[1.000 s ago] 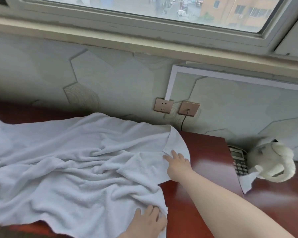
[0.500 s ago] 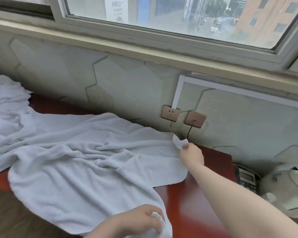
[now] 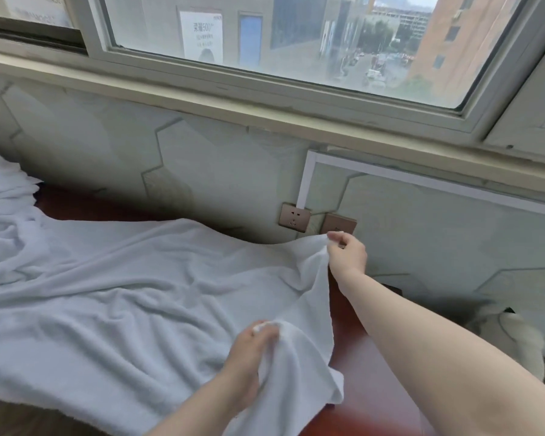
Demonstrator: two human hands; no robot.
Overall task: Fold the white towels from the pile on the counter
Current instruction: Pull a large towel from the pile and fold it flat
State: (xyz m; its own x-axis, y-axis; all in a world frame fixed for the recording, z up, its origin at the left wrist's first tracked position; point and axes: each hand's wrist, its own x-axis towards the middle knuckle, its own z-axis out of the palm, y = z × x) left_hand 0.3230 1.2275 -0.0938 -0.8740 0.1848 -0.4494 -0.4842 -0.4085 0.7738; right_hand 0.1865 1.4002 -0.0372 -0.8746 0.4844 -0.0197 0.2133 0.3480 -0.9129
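Right hand (image 3: 348, 253) pinches the towel (image 3: 132, 297) at its far corner, left hand (image 3: 252, 350) grips the near one; first fold starting; next, carry both corners leftward.

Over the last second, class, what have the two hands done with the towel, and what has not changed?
Both hands went from resting flat to gripping. The right hand lifted the far corner of the towel; the left hand bunched the near corner. The towel's left stretch stays spread on the counter.

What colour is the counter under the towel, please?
Dark reddish brown, glossy counter; the head view shows it.
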